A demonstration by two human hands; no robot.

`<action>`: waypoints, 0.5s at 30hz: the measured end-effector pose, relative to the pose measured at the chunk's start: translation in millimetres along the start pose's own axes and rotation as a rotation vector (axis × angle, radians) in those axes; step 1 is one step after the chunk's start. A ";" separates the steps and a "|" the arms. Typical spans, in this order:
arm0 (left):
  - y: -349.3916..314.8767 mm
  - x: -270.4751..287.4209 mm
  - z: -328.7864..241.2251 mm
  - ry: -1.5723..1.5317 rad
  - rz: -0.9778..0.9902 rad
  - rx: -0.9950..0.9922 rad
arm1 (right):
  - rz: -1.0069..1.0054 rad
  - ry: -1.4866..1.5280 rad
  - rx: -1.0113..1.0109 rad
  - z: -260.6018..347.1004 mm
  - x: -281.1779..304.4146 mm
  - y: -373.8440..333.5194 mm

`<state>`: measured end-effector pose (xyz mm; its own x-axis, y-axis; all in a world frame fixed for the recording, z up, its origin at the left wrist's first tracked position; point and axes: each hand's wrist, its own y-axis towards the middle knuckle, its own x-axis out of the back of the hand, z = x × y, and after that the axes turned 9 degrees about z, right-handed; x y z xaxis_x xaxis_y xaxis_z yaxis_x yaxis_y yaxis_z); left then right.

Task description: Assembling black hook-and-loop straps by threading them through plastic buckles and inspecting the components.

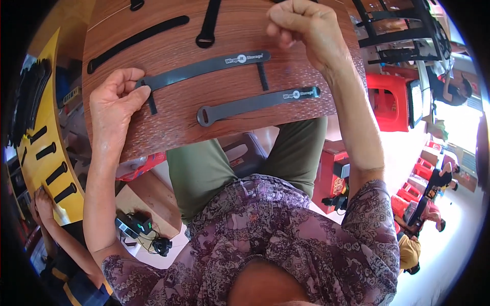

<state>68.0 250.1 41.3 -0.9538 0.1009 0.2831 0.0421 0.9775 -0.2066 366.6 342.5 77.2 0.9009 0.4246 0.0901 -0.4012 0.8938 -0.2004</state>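
Observation:
My left hand [116, 97] pinches the slotted left end of a dark grey strap [194, 73] with white printing near its right end. Two short black strips [263, 76] stick out from beneath this strap, one at each end. Nearer to me lies a second grey strap [245, 108], with an oval slot at its left end. Over the table's far right, my right hand [309, 25] is raised with fingers curled together; whatever they hold, if anything, is hidden. Part of a black item shows beside it at the table's far edge.
On the wooden table [168, 127], a long black strap [138, 43] and a slotted black strap [209, 25] lie farther back. A yellow table [38, 168] at left bears several black straps, with another person's hand [43, 204] beside it. Red stools [385, 97] stand at right.

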 end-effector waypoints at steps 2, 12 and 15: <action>0.2 0.9 -0.1 0.043 0.014 0.033 | -0.029 -0.304 0.033 -14.9 7.2 -7.4; 0.6 2.0 1.9 0.045 0.034 0.044 | -0.033 -0.865 0.064 -30.1 -7.5 -17.3; 0.5 1.6 1.6 0.046 0.038 0.034 | -0.034 -0.845 0.053 -30.1 -7.9 -16.9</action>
<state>65.9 250.4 40.1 -0.9369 0.1473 0.3170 0.0676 0.9661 -0.2491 371.3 319.7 50.5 0.4941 0.3438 0.7986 -0.4029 0.9045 -0.1401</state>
